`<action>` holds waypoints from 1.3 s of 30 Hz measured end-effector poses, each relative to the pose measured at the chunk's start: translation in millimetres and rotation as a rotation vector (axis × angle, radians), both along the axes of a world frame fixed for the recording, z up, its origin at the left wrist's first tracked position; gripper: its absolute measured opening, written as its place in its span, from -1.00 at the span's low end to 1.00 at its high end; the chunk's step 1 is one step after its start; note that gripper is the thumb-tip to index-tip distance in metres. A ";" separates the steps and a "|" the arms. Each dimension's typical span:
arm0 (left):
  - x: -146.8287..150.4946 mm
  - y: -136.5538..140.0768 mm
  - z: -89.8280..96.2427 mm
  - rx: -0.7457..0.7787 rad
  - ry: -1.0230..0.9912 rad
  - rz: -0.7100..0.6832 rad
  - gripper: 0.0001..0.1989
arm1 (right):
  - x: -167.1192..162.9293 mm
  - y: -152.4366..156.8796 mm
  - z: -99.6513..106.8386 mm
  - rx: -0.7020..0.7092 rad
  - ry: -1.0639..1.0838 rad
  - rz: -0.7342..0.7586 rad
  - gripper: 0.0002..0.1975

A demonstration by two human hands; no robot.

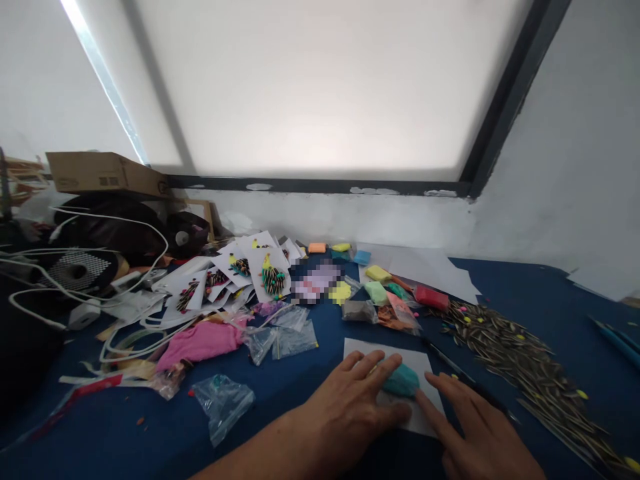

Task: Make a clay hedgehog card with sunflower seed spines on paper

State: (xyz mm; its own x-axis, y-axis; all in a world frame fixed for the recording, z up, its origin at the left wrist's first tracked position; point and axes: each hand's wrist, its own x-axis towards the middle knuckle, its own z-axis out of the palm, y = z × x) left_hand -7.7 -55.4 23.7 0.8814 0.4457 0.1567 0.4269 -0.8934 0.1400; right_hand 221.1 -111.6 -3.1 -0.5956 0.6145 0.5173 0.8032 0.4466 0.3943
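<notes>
A flattened lump of teal modelling clay (403, 381) lies on a small white sheet of paper (360, 347) near the front of the table. My left hand (356, 401) rests over the clay's left side with its fingers stretched out and apart. From the right, my right hand (473, 427) reaches in, its fingers apart and a fingertip touching the clay's lower right edge. Neither hand is gripping anything. Part of the clay and paper is hidden under the left hand. A dark pen (447, 360) lies just beyond the paper.
Striped sunflower seeds (520, 347) spread along the right. Coloured clay blocks, such as a red one (431, 298), lie behind the paper. Finished seed pictures (273, 275) are piled left of centre. Plastic bags (223, 403), pink clay (203, 343) and white cables (145, 223) occupy the left.
</notes>
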 end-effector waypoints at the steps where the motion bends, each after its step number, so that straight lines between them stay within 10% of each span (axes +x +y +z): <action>1: -0.1 -0.3 1.0 0.012 -0.001 -0.003 -0.67 | 0.8 0.1 -2.2 0.000 -0.008 0.002 -0.48; 39: 8.2 -6.1 12.6 0.087 0.073 0.002 -0.76 | 0.0 4.0 -9.4 -0.050 0.010 -0.071 -0.50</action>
State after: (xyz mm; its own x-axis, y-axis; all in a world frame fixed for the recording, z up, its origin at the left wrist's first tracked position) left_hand 0.5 -61.4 36.3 0.8908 0.4352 0.1305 0.4352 -0.8998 0.0299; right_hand 221.1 -107.6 -12.5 -0.5449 0.6798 0.4909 0.8371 0.4075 0.3650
